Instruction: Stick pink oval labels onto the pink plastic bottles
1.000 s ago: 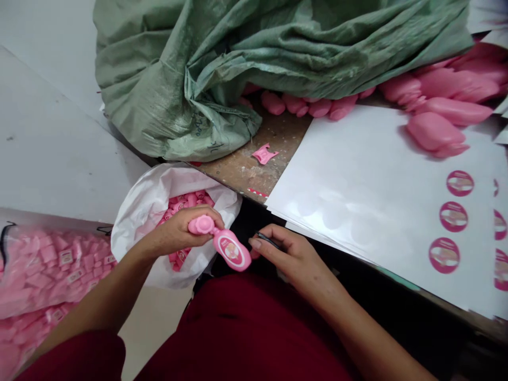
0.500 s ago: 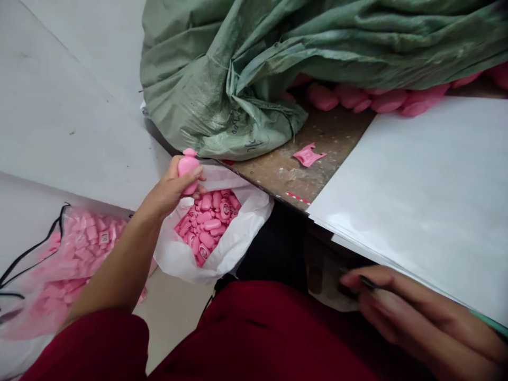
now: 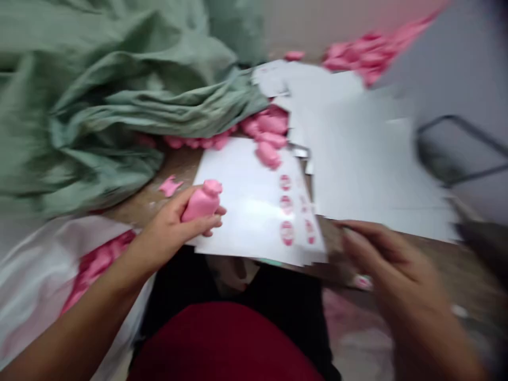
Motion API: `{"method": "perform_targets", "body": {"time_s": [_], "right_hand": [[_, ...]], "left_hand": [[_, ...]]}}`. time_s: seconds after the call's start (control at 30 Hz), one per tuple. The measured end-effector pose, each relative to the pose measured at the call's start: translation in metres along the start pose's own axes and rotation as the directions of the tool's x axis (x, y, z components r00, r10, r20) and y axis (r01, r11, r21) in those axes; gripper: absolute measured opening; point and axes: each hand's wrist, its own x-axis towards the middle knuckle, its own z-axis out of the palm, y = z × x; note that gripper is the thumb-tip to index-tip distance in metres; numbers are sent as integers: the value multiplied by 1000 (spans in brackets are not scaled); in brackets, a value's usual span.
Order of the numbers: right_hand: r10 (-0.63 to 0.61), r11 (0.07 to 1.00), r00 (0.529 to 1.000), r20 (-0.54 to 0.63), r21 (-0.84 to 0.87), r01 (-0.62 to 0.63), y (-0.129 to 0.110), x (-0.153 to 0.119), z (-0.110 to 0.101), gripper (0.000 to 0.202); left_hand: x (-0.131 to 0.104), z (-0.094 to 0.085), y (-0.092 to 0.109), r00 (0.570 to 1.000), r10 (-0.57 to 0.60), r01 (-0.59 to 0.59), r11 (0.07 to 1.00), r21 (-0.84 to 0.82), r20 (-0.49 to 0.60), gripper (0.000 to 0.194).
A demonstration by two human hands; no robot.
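Observation:
My left hand is closed around a small pink bottle-shaped piece, its narrow neck pointing up. The hand hovers over the left edge of a white sheet on the table. Along that sheet's right side run several pink oval stickers. To the right, my right hand is in a pinch, thumb against forefinger, near the table's front edge. Motion blurs it, and what its fingertips hold, if anything, cannot be made out.
A green sack covers the table's left side, with pink pieces spilling from under it. More white sheets lie at right, below a pink heap. A pink scrap lies near the sack. A white bag stands lower left.
My view has swung right towards the sheets. My left hand has carried the pink bottle-shaped piece from above the white bag to over the table. My right hand stays pinched, now beside the stickers.

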Motion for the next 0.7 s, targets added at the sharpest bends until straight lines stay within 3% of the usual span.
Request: {"method": "perform_targets", "body": {"time_s": [0.1, 0.2, 0.3, 0.4, 0.5, 0.7], "right_hand": [[34, 997, 999, -40, 66, -31, 6, 11, -8, 31], [-57, 998, 998, -27, 22, 58, 11, 18, -4, 32], [-138, 989, 990, 40, -46, 140, 9, 20, 1, 31], [-235, 962, 969, 77, -125, 243, 5, 21, 8, 28], [-328, 908, 941, 83, -247, 339, 6, 24, 17, 22], [-387, 845, 920, 61, -376, 380, 10, 27, 30, 11]], "left_hand": [[18, 34, 0, 980, 153, -175, 967, 186, 125, 41], [35, 64, 4, 952, 220, -275, 922, 273, 215, 33], [50, 90, 6, 963, 146, -195, 958, 211, 227, 33], [65, 106, 1, 980, 48, -51, 999, 9, 194, 38], [74, 112, -9, 979, -41, 70, 988, -141, 198, 41], [75, 111, -13, 968, -158, 188, 971, -148, 196, 42]]}}
